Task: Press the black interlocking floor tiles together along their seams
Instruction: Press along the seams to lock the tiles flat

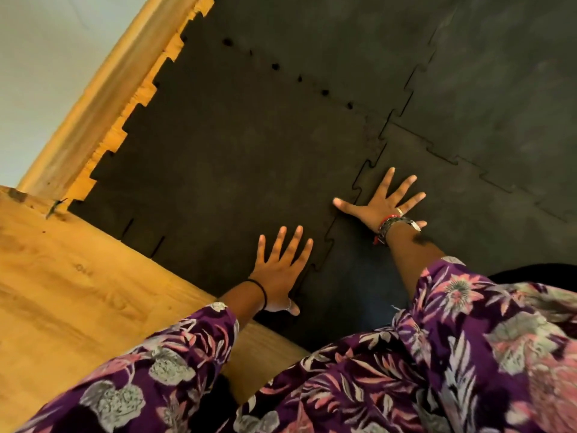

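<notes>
Several black interlocking floor tiles lie joined on the floor. The near-left tile (224, 170) meets the near-right tile (449, 220) along a toothed seam (359, 179) that runs from the near edge up to a four-way corner (387, 121). My left hand (281, 270) lies flat, fingers spread, on the near-left tile, its thumb side at the seam. My right hand (384, 203) lies flat and spread on the near-right tile, its thumb crossing the seam. Neither hand holds anything.
Bare wooden floor (62, 292) shows to the left and near side of the tiles. A wooden baseboard (103, 89) and pale wall (40, 57) run along the far left. The seam at the far left (299, 78) shows small gaps. My floral sleeves (468, 339) fill the foreground.
</notes>
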